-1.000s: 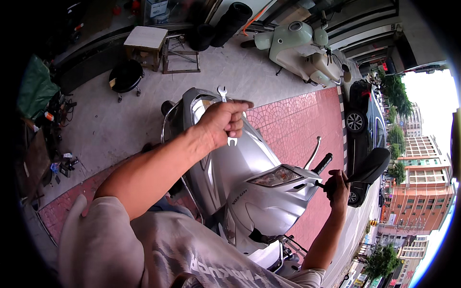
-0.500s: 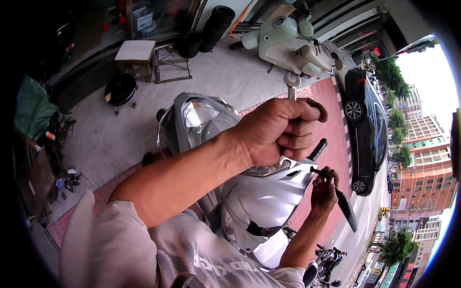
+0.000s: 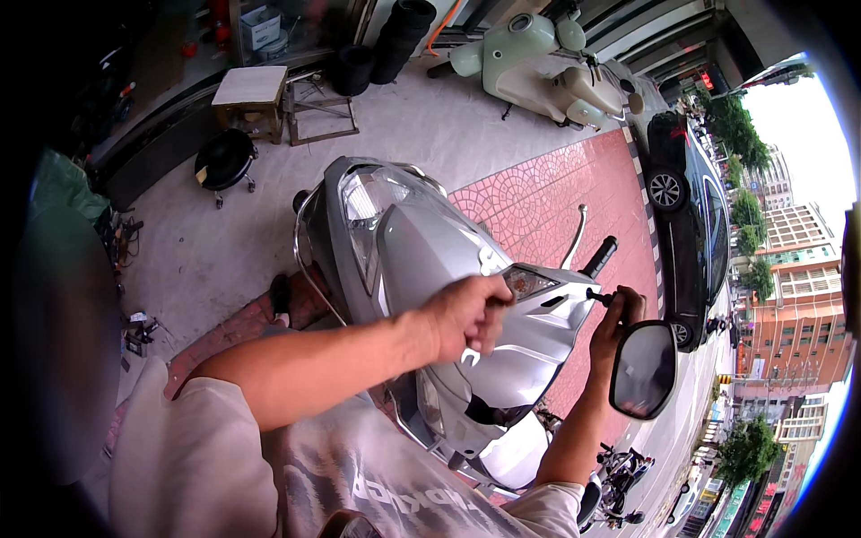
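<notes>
In front of me stands a silver scooter (image 3: 426,238), its front body panels filling the middle of the view. My left hand (image 3: 466,316) is closed round a metal wrench (image 3: 470,357), slightly blurred, above the front panel by the turn signal (image 3: 527,283). An open jaw shows below the fist; the wrench's other end pokes out above it. At the handlebar's right, my right hand (image 3: 619,312) grips the black stem of a rear-view mirror (image 3: 644,369). The stem's tip meets the silver cover. Close by are the black handlebar grip (image 3: 599,257) and a brake lever (image 3: 577,238).
A pale green scooter (image 3: 529,67) is parked at the back. Far left are a round black stool (image 3: 226,161) on castors, a small table (image 3: 249,88) and a metal frame (image 3: 323,121). A dark car (image 3: 686,224) stands along the street at right.
My left hand has come down and left with the wrench, uncovering the lever. The mirror has turned, so its glass now faces me; my right hand still holds its stem.
</notes>
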Demonstrator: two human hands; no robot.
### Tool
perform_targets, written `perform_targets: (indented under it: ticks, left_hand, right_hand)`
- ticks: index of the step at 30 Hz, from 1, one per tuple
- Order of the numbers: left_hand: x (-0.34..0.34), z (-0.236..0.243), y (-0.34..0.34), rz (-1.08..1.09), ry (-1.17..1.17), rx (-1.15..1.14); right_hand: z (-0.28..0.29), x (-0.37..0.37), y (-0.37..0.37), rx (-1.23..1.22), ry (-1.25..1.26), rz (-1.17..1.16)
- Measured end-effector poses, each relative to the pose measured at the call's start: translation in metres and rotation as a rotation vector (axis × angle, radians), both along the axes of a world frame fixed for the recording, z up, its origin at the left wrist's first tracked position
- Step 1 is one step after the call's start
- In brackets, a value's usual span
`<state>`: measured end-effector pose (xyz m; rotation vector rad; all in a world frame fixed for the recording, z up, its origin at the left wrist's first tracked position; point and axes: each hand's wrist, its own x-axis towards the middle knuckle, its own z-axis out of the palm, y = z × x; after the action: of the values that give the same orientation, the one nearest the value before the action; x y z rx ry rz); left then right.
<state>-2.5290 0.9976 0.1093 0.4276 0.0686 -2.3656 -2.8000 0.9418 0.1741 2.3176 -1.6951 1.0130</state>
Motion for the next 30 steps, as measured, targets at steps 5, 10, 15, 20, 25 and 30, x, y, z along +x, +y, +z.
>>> perform_targets:
  ticks: [5, 10, 15, 20, 25, 30]
  left_hand:
    - [-0.028, 0.040, 0.033, -0.381, -0.203, -0.332]
    - [-0.040, 0.028, 0.040, -0.454, -0.368, -0.278]
    - [-0.051, 0.009, 0.040, -0.441, -0.484, -0.424]
    - [-0.064, 0.005, 0.037, -0.433, -0.534, -0.490]
    - [-0.066, 0.003, 0.037, -0.448, -0.557, -0.495]
    - [-0.065, 0.002, 0.035, -0.471, -0.530, -0.481]
  right_hand:
    - [0.033, -0.004, -0.026, 0.146, 0.264, 0.035]
    - [0.047, -0.010, -0.036, 0.295, 0.157, 0.119]
    - [0.050, -0.003, -0.046, 0.501, -0.177, 0.077]
    - [0.057, -0.008, -0.051, 0.738, -0.415, -0.130]
    - [0.042, -0.027, -0.049, 0.930, -1.073, 0.025]
    - [0.003, -0.049, -0.015, 0.788, -1.578, 0.418]
